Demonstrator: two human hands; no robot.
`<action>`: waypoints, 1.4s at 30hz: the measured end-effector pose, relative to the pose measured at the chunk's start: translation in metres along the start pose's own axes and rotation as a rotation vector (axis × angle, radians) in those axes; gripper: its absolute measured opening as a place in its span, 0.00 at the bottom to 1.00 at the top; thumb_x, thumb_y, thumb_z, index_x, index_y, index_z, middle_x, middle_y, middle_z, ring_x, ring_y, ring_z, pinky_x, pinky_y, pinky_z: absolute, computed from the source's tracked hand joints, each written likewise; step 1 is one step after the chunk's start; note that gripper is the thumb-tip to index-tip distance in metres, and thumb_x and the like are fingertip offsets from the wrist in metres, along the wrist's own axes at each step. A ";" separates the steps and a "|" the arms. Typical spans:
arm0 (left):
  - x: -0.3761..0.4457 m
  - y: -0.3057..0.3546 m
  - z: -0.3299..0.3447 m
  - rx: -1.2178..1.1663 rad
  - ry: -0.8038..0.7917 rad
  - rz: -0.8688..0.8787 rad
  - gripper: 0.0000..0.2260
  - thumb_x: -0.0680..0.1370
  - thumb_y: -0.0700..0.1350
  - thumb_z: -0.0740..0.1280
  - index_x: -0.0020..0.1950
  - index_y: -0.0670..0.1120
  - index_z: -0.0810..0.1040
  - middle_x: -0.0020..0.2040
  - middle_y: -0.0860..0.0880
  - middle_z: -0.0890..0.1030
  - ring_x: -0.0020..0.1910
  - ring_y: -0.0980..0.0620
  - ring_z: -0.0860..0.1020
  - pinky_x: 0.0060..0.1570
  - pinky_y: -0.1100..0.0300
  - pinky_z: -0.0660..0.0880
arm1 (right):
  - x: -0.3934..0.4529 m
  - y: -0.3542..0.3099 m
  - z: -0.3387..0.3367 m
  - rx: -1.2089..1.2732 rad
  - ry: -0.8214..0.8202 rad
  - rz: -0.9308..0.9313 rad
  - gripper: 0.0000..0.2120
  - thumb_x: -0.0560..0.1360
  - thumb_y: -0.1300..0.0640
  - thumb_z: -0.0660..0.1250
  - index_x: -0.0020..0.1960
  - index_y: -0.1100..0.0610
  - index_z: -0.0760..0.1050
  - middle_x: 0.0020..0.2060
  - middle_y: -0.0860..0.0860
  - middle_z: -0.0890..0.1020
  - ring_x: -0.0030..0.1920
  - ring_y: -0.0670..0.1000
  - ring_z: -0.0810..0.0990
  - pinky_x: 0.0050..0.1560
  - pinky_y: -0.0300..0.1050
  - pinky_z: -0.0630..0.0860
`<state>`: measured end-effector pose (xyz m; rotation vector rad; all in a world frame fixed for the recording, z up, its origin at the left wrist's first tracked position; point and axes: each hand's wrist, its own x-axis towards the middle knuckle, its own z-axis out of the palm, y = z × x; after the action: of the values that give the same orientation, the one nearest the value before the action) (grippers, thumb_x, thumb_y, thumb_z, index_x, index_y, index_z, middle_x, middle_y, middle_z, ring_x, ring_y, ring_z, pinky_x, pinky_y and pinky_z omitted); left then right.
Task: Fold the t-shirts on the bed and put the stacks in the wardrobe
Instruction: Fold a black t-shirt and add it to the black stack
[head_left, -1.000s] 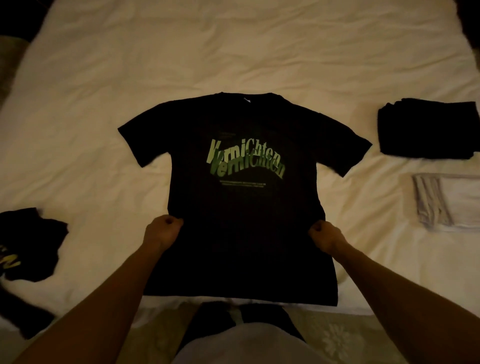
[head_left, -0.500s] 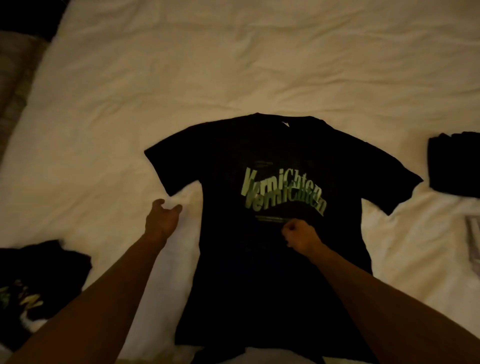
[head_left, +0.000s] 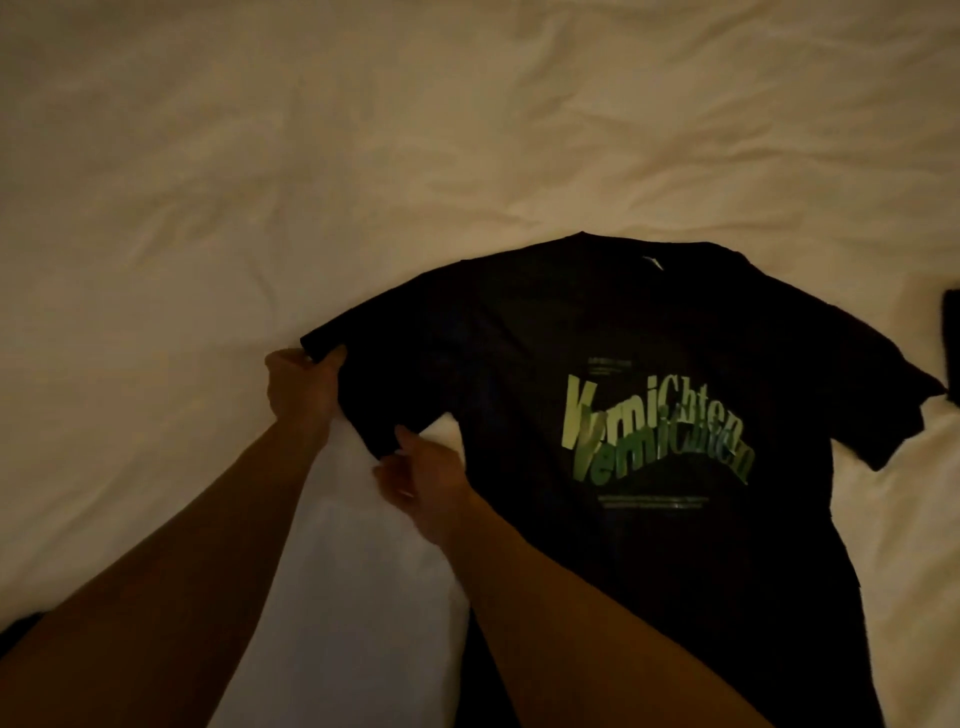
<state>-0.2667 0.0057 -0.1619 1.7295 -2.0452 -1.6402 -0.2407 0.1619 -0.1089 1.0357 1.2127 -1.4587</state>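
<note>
Shirt: our black t-shirt (head_left: 597, 395) lies face up on the bed (head_left: 260, 156), collar away from us, its hem running off the lower edge of the view.
Print: green lettering (head_left: 657, 434) curves across the chest, with a thin line of small text beneath it (too small for us to read).
Sleeve: the sleeve (head_left: 374, 374) on our left side is spread outward, and both of our hands are on it.
Left hand: our left hand (head_left: 301, 389) is closed on the outer corner of that sleeve's cuff, pinching the cloth.
Right hand: our right hand (head_left: 431, 488) is closed on the sleeve's near corner, beside the armpit; it is blurred.
Bed: pale, creased sheet on all sides of the shirt.
Right edge: a dark thing (head_left: 951, 353) shows just beside the other sleeve, mostly cut off.
</note>
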 end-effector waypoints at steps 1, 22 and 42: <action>0.000 0.000 0.002 0.018 -0.033 0.024 0.22 0.72 0.55 0.73 0.60 0.43 0.79 0.51 0.48 0.81 0.50 0.46 0.80 0.49 0.54 0.76 | 0.004 0.001 0.010 0.089 0.004 0.013 0.08 0.81 0.55 0.64 0.48 0.59 0.76 0.36 0.53 0.77 0.34 0.49 0.77 0.42 0.41 0.78; -0.054 0.080 0.012 -0.234 -0.060 0.442 0.06 0.79 0.50 0.68 0.51 0.49 0.75 0.43 0.54 0.79 0.41 0.56 0.78 0.44 0.55 0.76 | -0.049 -0.006 0.025 0.453 0.015 -0.116 0.05 0.80 0.64 0.63 0.50 0.61 0.78 0.41 0.56 0.82 0.40 0.51 0.81 0.43 0.42 0.79; -0.260 0.070 0.251 0.506 -0.797 0.461 0.09 0.80 0.54 0.65 0.56 0.52 0.79 0.50 0.52 0.80 0.46 0.55 0.80 0.37 0.66 0.74 | -0.052 -0.092 -0.325 0.230 0.257 -0.245 0.09 0.83 0.58 0.58 0.57 0.60 0.74 0.42 0.55 0.80 0.40 0.51 0.80 0.38 0.42 0.75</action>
<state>-0.3591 0.3519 -0.0784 0.5128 -3.0943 -1.9231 -0.3084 0.4960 -0.0903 1.2966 1.4173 -1.7246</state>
